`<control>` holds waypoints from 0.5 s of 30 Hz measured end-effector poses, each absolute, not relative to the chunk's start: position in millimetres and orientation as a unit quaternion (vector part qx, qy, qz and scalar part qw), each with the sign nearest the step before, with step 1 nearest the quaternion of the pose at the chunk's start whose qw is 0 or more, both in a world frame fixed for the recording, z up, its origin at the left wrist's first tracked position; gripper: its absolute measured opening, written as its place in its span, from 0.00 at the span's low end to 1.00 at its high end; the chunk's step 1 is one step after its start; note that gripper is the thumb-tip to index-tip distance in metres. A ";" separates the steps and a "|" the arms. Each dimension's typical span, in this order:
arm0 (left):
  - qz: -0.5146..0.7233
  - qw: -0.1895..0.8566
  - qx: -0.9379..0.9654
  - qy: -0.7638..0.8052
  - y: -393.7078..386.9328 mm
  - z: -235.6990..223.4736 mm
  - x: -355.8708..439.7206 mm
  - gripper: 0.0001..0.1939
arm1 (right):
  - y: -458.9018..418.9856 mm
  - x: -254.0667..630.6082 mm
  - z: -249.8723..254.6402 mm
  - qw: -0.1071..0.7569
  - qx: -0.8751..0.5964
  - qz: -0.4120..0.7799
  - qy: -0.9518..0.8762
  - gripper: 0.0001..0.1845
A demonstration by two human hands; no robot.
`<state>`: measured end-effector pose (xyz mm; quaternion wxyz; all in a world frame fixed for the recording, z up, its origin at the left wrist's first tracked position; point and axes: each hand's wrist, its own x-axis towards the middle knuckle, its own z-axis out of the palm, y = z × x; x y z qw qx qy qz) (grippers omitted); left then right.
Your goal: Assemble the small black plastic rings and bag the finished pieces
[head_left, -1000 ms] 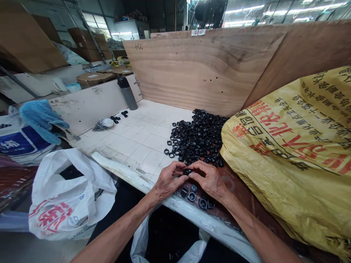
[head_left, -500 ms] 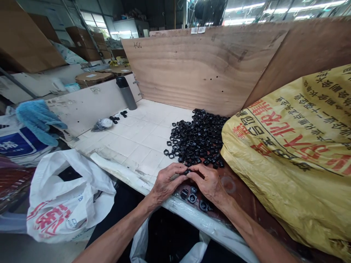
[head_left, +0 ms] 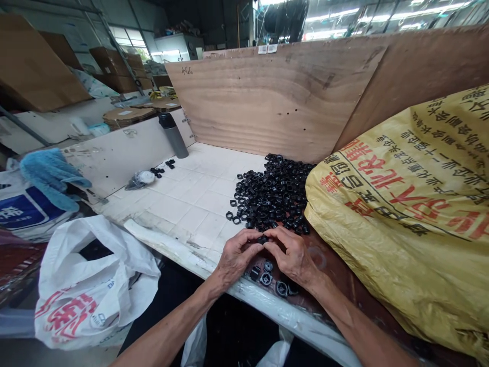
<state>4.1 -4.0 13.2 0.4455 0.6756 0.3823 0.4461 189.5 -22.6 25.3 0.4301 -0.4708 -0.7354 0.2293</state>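
Observation:
Between the fingertips of both hands is a small black plastic part [head_left: 262, 239], mostly covered by the fingers. My left hand [head_left: 237, 257] pinches it from the left, and my right hand [head_left: 292, 255] pinches it from the right. Just beyond the hands lies a heap of black plastic rings [head_left: 267, 193], a few of them loose at its left side. Below my hands, close to the table's front edge, rest several round black parts [head_left: 266, 278] with grey showing inside.
A yellow printed sack [head_left: 382, 219] bulges over the table's right side. At the back stands a wooden board [head_left: 267, 97]. A grey bottle [head_left: 174, 137] and a bagged white roll [head_left: 144, 177] are at the far left. White plastic bags [head_left: 95, 290] hang at the front left.
The view has shifted slightly, moving the scene a little to the left. Both hands keep their pinch on the black part, which shows a bit more between the fingertips.

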 end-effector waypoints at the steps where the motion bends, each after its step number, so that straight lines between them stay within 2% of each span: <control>1: 0.453 0.438 0.676 0.381 -4.2 11.8 4.6 0.11 | -22.3 189.6 25.1 0.424 -0.480 0.234 -0.732 0.06; 3: 0.462 0.420 0.686 0.375 -4.3 9.6 4.4 0.11 | -21.7 188.9 23.5 0.409 -0.501 0.233 -0.726 0.08; 8: 0.470 0.401 0.699 0.359 -3.7 7.4 2.9 0.12 | -22.1 187.9 19.8 0.377 -0.515 0.198 -0.744 0.20; 12: 0.477 0.406 0.686 0.370 -2.6 6.5 2.6 0.12 | -22.9 190.4 22.0 0.414 -0.489 0.226 -0.733 0.09; 15: 0.476 0.409 0.687 0.366 -1.9 6.3 2.1 0.12 | -21.5 191.8 20.8 0.405 -0.485 0.228 -0.741 0.11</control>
